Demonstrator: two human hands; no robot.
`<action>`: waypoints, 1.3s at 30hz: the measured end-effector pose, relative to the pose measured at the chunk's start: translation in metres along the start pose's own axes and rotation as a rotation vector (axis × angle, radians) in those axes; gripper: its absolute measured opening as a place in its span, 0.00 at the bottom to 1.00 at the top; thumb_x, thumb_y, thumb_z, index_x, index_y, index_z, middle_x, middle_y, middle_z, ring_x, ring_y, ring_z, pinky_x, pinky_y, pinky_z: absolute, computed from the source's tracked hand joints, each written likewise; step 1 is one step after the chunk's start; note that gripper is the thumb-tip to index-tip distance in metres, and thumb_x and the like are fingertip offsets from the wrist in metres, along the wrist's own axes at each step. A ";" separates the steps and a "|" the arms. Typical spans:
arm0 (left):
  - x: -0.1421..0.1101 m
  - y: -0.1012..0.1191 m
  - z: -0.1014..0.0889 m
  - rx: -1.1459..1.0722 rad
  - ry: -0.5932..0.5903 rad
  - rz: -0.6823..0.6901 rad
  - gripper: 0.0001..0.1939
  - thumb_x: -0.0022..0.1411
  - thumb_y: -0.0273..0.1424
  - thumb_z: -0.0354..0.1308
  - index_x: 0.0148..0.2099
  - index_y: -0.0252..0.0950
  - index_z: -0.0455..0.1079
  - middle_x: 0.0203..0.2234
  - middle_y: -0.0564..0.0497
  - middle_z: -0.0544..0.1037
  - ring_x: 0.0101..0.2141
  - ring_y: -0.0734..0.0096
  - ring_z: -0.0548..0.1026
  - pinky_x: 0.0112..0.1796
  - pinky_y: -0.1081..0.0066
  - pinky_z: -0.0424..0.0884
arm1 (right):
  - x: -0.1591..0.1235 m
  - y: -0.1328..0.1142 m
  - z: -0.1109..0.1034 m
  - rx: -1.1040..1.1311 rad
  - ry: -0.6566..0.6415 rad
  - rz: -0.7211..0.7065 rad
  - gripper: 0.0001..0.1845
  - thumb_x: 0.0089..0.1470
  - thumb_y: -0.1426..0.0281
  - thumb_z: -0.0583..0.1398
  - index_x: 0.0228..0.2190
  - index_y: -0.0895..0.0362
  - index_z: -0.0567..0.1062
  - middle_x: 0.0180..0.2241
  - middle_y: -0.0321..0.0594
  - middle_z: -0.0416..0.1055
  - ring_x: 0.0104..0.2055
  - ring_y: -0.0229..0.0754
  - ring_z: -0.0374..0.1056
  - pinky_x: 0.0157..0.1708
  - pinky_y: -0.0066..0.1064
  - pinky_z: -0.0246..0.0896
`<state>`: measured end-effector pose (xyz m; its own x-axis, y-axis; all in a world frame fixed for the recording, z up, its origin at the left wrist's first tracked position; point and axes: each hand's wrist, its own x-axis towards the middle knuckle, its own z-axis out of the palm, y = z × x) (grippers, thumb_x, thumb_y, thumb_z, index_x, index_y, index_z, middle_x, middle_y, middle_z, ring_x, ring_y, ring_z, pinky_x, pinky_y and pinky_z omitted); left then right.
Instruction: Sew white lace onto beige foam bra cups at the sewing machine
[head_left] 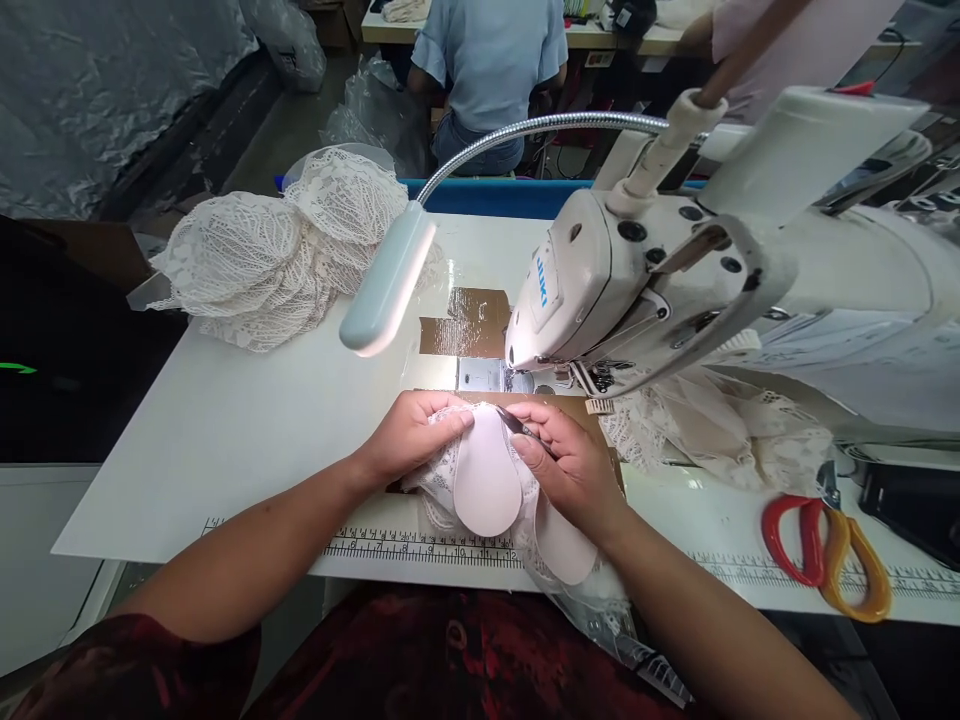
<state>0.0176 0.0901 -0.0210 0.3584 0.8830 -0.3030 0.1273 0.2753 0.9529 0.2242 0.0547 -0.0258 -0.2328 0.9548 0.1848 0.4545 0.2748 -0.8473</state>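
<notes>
My left hand (411, 432) is closed on the white lace edge of a pale pink bra cup (487, 480) that lies on the white sewing table (247, 440) in front of the machine. My right hand (564, 462) pinches small metal tweezers (519, 425) whose tip points at the top of the cup. A second cup (564, 550) hangs below it over the table's front edge. The white sewing machine head (592, 290) stands just behind my hands.
A heap of white lace cups (277, 250) sits at the back left. A gooseneck lamp (386, 285) hangs over the middle. More lace fabric (712, 425) lies under the machine at right. Red and orange scissors (825, 545) rest at the right. A person in a blue shirt (491, 60) sits beyond.
</notes>
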 end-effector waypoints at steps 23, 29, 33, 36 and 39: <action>-0.001 0.000 -0.002 -0.079 -0.075 -0.031 0.13 0.57 0.38 0.61 0.36 0.32 0.74 0.26 0.50 0.76 0.26 0.76 0.71 0.27 0.78 0.67 | 0.006 0.003 0.010 -0.165 0.030 -0.029 0.13 0.57 0.66 0.56 0.43 0.53 0.73 0.39 0.39 0.77 0.40 0.43 0.73 0.39 0.35 0.68; 0.000 0.000 -0.002 -0.025 -0.093 0.030 0.14 0.58 0.39 0.60 0.36 0.31 0.74 0.30 0.48 0.77 0.30 0.71 0.72 0.31 0.74 0.69 | 0.007 -0.001 0.007 -0.112 0.081 -0.010 0.13 0.56 0.64 0.56 0.42 0.54 0.72 0.35 0.38 0.76 0.36 0.41 0.72 0.36 0.33 0.67; 0.002 0.000 -0.001 0.000 -0.184 0.133 0.10 0.58 0.35 0.60 0.33 0.31 0.72 0.33 0.48 0.75 0.35 0.71 0.72 0.38 0.73 0.68 | 0.013 -0.005 0.006 -0.087 -0.024 0.107 0.13 0.50 0.60 0.61 0.36 0.55 0.73 0.22 0.33 0.69 0.26 0.39 0.66 0.27 0.30 0.62; 0.003 -0.002 -0.001 -0.159 -0.302 0.122 0.09 0.57 0.31 0.61 0.31 0.33 0.65 0.33 0.50 0.72 0.35 0.74 0.70 0.37 0.73 0.67 | 0.015 -0.005 0.007 -0.081 -0.139 0.102 0.11 0.52 0.63 0.59 0.23 0.56 0.71 0.17 0.31 0.62 0.22 0.35 0.58 0.22 0.27 0.53; 0.004 -0.001 -0.007 -0.278 -0.354 0.064 0.13 0.56 0.28 0.62 0.28 0.34 0.58 0.26 0.55 0.67 0.27 0.81 0.64 0.29 0.77 0.62 | 0.014 -0.004 0.008 -0.109 -0.170 0.066 0.13 0.52 0.63 0.59 0.20 0.56 0.68 0.16 0.29 0.56 0.21 0.33 0.53 0.21 0.26 0.49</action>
<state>0.0129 0.0963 -0.0233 0.6579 0.7304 -0.1837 -0.1410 0.3590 0.9226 0.2124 0.0661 -0.0240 -0.3373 0.9407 0.0359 0.5614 0.2316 -0.7945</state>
